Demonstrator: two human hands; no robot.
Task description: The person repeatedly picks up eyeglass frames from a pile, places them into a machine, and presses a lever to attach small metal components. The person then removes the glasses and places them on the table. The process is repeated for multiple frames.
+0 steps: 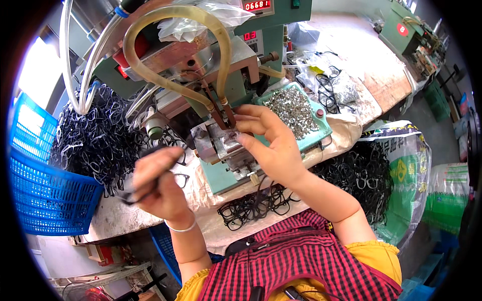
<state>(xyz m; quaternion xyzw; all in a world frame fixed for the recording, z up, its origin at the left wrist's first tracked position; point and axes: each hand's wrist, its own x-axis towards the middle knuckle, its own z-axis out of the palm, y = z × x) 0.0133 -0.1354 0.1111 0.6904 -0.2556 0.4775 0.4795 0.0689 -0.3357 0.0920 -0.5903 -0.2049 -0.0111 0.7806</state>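
Note:
My left hand [163, 188], smeared by motion, is closed on a black eyeglass frame [131, 196] left of the machine. The frame's outline is blurred. At the machine, the fingertips of my right hand [273, 143] are bent together against the metal fixture [226, 143], just under two copper-coloured electrodes [221, 115]. Whatever those fingertips pinch, if anything, is too small or hidden to make out. Right beside that hand, a pale green tray [321, 128] holds a heap of small shiny metal parts [293, 111].
Piles of dark eyeglass frames lie on the left [95, 135], along the table's front [258, 205] and in a sack [409, 175] at right. Blue plastic baskets [55, 193] stand at far left. A thick yellowish hose [175, 11] loops over the green machine's [278, 17] head.

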